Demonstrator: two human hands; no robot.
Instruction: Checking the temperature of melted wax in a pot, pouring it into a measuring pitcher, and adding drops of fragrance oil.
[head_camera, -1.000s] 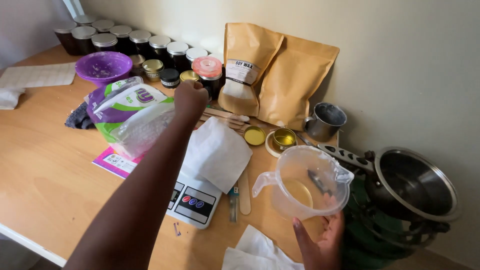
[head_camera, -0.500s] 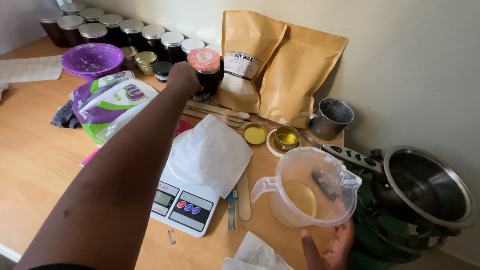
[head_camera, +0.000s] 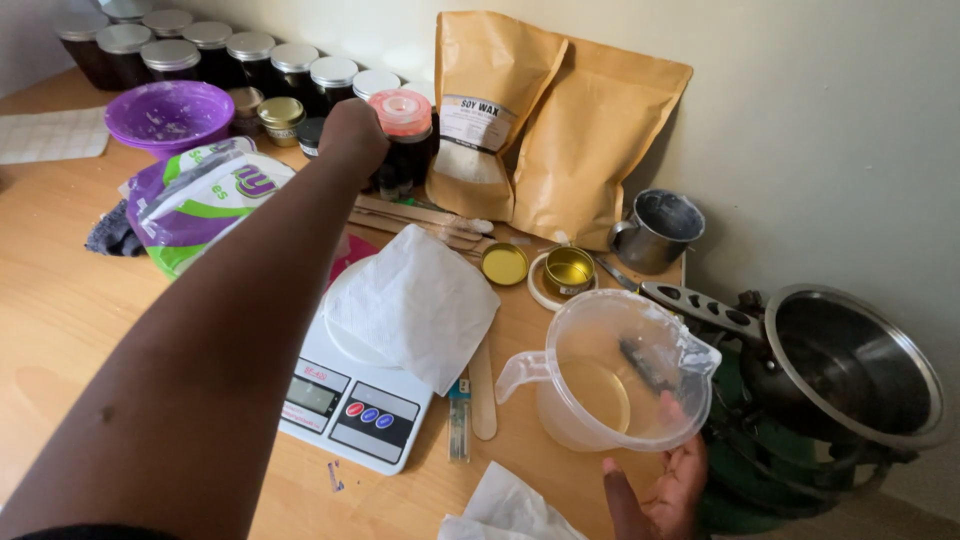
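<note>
Glass, judged heavy, smooth and breakable, is best gripped round the body where the dark jar (head_camera: 405, 150) stands near the table's back edge, left hand (head_camera: 352, 135) closed beside it, right hand (head_camera: 660, 490) open under the plastic jug (head_camera: 610, 375).

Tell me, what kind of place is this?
Probably a home craft table, maybe for making candles. Two brown paper bags lean on the wall, a row of dark jars stands behind, and a kitchen scale sits beside a clear jug holding yellowish liquid.
</note>
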